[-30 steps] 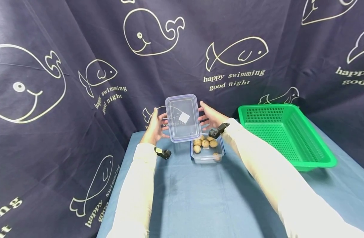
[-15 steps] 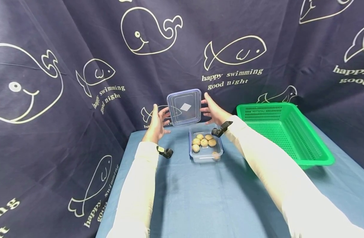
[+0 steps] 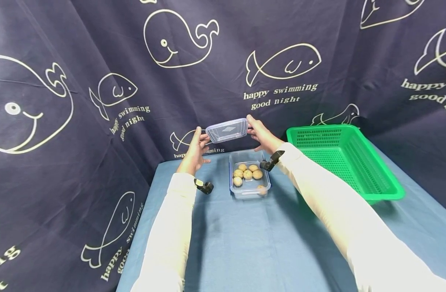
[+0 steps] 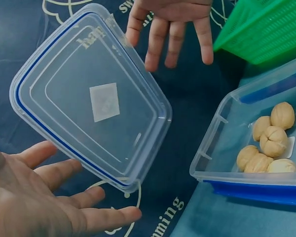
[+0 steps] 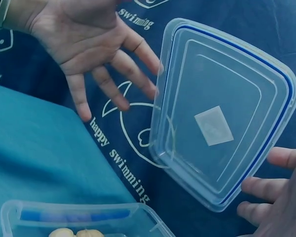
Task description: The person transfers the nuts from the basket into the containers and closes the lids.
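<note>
A clear plastic lid [image 3: 230,136] with a blue seal and a small white label hangs in the air near the back curtain. My left hand [image 3: 194,154] is at its left edge, fingers straight and spread, with fingertips touching the rim. On the opposite side, my right hand [image 3: 264,136] touches the edge with extended fingers, so the lid stays up between both hands. Below it stands a clear container [image 3: 249,195], uncovered, holding several walnuts [image 3: 247,174]. In the left wrist view, the lid [image 4: 96,143] is well apart from the container [image 4: 212,143].
A large green perforated basket [image 3: 385,166] stands on the right of the blue tablecloth [image 3: 230,243]. Behind the table hangs a dark curtain [image 3: 223,81] with whale and fish drawings.
The lid has tilted from facing me to nearly flat, showing as a thin slanted shape. Both hands have turned with it. The container and walnuts are more exposed to the head view.
</note>
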The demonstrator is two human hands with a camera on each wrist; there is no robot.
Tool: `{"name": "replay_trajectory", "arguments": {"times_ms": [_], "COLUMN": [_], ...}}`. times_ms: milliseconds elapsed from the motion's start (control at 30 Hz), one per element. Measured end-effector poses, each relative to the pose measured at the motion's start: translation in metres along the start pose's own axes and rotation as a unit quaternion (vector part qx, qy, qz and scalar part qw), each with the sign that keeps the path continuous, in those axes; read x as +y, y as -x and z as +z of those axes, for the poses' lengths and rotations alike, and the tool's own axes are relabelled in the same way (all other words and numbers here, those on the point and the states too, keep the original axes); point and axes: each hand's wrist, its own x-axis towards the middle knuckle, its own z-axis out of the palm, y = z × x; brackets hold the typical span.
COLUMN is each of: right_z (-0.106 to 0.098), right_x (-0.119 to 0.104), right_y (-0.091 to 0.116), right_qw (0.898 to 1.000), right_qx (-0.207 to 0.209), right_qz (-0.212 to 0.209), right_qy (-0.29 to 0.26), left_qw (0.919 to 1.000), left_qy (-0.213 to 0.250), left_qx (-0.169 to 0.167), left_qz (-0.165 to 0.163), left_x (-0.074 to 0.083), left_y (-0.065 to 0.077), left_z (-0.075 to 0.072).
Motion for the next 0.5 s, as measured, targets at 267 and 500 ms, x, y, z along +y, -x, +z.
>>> {"name": "replay_trajectory", "arguments": {"times_ms": [267, 500], "right_z": [0.003, 0.007], "right_x": [0.004, 0.005], "right_y": [0.006, 0.014], "right_qw": [0.995, 0.992], "right_qx": [0.043, 0.047], "right_qz": [-0.021, -0.014], "right_qy": [0.093, 0.117], "left_qw": [0.9964, 0.9865], "left_qy": [-0.059, -0.123], "left_qx": [0.042, 0.071], "left_qz": [0.042, 0.082], "left_x": [-0.007, -0.017], "left_y": [-0.002, 0.001], "left_z": [0.009, 0.013]}}
